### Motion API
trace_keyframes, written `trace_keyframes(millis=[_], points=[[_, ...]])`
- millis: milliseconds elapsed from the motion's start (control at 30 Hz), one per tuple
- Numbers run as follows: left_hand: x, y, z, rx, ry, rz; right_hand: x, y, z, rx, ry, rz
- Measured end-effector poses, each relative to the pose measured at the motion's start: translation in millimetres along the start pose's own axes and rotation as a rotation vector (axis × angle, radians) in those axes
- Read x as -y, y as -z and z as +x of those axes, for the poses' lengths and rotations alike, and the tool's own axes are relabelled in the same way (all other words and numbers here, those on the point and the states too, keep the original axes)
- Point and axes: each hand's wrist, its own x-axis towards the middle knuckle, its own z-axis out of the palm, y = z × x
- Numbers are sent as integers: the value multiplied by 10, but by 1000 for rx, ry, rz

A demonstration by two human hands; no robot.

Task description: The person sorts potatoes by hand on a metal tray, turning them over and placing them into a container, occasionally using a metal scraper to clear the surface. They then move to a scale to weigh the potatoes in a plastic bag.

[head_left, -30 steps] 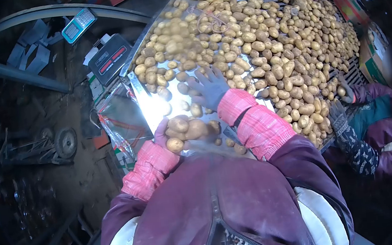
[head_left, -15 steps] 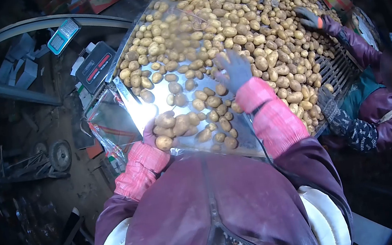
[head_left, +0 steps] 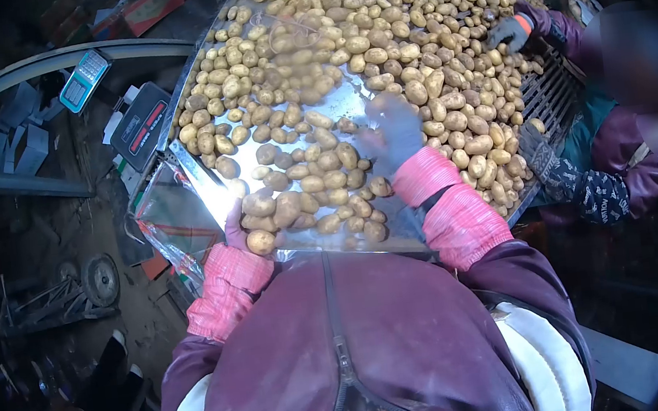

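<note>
More tan, oval potatoes (head_left: 333, 179) now crowd the shiny metal surface (head_left: 346, 101) between the mauve left hand (head_left: 234, 228), grip hidden, and the blurred grey-gloved right hand (head_left: 400, 132), grip impossible to tell.

Off to my left I see a teal keypad device (head_left: 85, 81), pale boxes (head_left: 32, 148), a grey beam (head_left: 26, 183) and a wheel (head_left: 101, 280).

narrow bare metal (head_left: 345, 99) beside the right hand (head_left: 399, 130) — potatoes (head_left: 329, 160) seem to hem it in
</note>
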Motion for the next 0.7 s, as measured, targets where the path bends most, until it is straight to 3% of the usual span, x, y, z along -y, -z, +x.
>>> trace_keyframes(millis=[67,167,233,333,433,533,600,633,700], points=[[9,50,23,-63,-41,25,-11,274,-28,49,-81,-229],[-2,43,43,-43,-19,10,88,19,-96,137,-80,-403],[-6,67,24,0,1,-29,280,-125,-89,356,-31,-280],[-2,121,37,39,12,-69,464,-320,-190,234,-35,-208],[30,45,36,43,0,-55,533,-295,-297,271,197,89],[49,-62,25,53,-12,-70,157,-330,-148,264,-182,520],[54,-119,-14,59,15,-136,-331,-280,73,82,-248,278],[57,-114,-9,59,18,-147,-589,-180,191,-81,-156,-72],[52,-95,4,55,23,-165,-851,-149,308,-42,-335,-305]])
